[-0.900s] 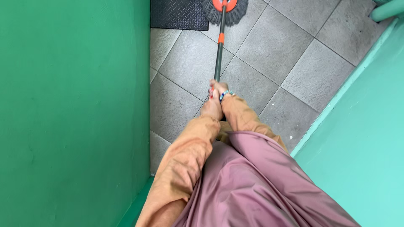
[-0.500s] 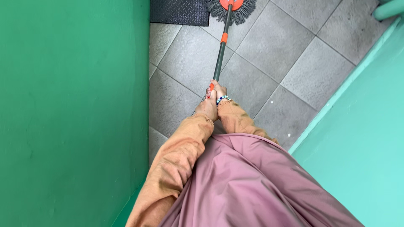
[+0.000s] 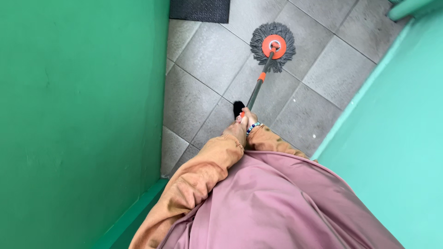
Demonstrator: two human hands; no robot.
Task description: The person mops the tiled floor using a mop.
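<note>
green walls hem grey floor (image 3: 203, 69) | both hands (image 3: 242, 124) gripping mop handle (image 3: 255, 92)

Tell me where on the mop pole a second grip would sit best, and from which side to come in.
Probably the bare dark stretch of the mop pole, between the clasped hands and the orange collar. Come from above: the pole slants down and away to the mop head on the tiled floor, and walls crowd both sides.

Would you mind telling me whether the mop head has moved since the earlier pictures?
Yes. The mop head has been drawn back toward the person, off the edge of the black mat, onto the grey tiles.
</note>
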